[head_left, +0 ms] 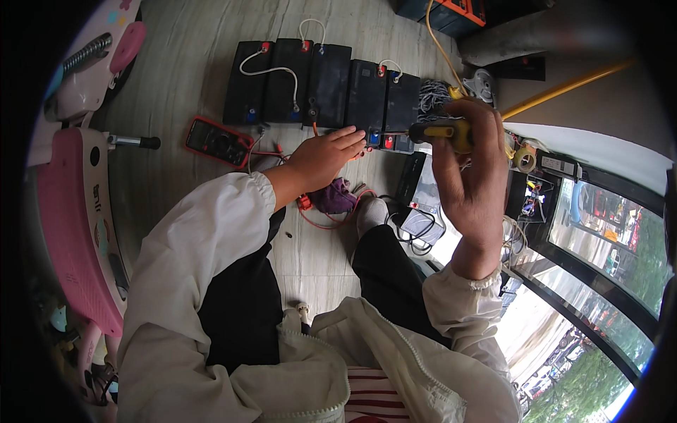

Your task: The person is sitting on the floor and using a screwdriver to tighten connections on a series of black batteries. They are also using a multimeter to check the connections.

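Several black batteries (pixel 328 77) stand in a row on the floor, some joined by short white wires (pixel 271 69). My right hand (pixel 474 169) is closed round a yellow and black screwdriver (pixel 440 132). Its thin shaft points left at the blue terminal (pixel 374 137) of a right-hand battery; whether the tip touches cannot be made out. My left hand (pixel 326 156) reaches to the near edge of the batteries, fingers stretched out, fingertips beside that terminal. Its thumb is hidden. An orange wire (pixel 315 129) runs from a middle battery down behind the left hand.
A red-framed multimeter (pixel 219 142) lies left of the batteries. Purple cloth (pixel 334 197) and red leads lie near my shoe (pixel 371 216). A pink and white scooter (pixel 77 225) stands at left. At right are a grey box (pixel 422 187), black cables, tape (pixel 525 159) and a glass door (pixel 599 233).
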The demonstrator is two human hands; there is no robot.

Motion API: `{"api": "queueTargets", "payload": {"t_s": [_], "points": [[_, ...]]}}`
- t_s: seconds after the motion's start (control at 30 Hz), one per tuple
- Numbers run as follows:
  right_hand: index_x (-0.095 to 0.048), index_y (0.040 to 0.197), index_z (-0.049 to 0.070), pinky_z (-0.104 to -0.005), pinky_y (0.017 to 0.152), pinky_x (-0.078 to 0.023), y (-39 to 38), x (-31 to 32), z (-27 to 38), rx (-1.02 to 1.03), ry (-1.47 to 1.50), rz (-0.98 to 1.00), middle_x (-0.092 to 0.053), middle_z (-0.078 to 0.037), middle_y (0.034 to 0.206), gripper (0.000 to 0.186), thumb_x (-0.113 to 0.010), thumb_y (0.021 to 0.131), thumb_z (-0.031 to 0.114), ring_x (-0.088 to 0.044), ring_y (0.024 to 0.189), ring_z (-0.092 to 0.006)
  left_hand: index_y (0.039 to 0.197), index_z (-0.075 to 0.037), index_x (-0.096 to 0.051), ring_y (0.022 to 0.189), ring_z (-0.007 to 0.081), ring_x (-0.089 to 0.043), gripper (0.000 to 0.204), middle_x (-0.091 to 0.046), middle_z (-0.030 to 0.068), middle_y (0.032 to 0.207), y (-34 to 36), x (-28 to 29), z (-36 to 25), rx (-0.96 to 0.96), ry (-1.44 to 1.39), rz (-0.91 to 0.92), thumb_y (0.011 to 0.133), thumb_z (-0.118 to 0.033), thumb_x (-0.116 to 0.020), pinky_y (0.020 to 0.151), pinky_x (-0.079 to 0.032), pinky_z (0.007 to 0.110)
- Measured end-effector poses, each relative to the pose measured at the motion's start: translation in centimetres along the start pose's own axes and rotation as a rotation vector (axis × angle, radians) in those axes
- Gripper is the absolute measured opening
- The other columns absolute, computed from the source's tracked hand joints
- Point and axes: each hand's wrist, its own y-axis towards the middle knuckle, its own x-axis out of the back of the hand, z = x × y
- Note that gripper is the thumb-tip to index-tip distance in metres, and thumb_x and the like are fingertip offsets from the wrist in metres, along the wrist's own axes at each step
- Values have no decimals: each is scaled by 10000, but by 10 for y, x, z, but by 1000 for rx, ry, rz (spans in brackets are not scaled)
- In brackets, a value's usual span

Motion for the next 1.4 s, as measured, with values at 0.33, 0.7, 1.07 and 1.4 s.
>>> {"api": "queueTargets", "payload": {"t_s": [0.33, 0.7, 1.07, 1.4], "points": [[-632, 1179, 92, -391, 704, -573, -1, -1, 2, -39, -187, -2, -642, -131, 1022, 337, -767, 871, 93, -696, 833, -281, 1392, -65, -575, 1414, 234, -474, 507, -515, 68, 1520, -1, -2, -1, 21, -12, 10, 890, -10, -533, 1010, -535, 369], [-632, 1205, 87, -367, 722, -571, -5, -8, -15, -50, -95, -27, -653, -137, 1056, 403, -816, 850, 145, -697, 840, -287, 1397, -67, -572, 1422, 226, -464, 510, -503, 66, 1530, 0, 0, -1, 5, 15, 6, 891, -14, -538, 1023, -525, 361], [-657, 1126, 61, -338, 729, -554, -3, -2, -10, -3, -30, 50, -647, -128, 1001, 260, -750, 897, 142, -690, 859, -292, 1391, -66, -577, 1421, 224, -464, 493, -506, 61, 1528, 0, -1, -1, -7, 36, -16, 901, -24, -541, 1028, -523, 355], [-684, 1049, 51, -361, 767, -546, -4, -5, -1, -17, 254, 77, -653, -131, 1048, 142, -690, 908, 32, -661, 878, -303, 1390, -67, -580, 1425, 223, -458, 496, -508, 62, 1526, -1, -2, 0, -11, 34, -19, 898, -20, -541, 1017, -531, 361]]}}
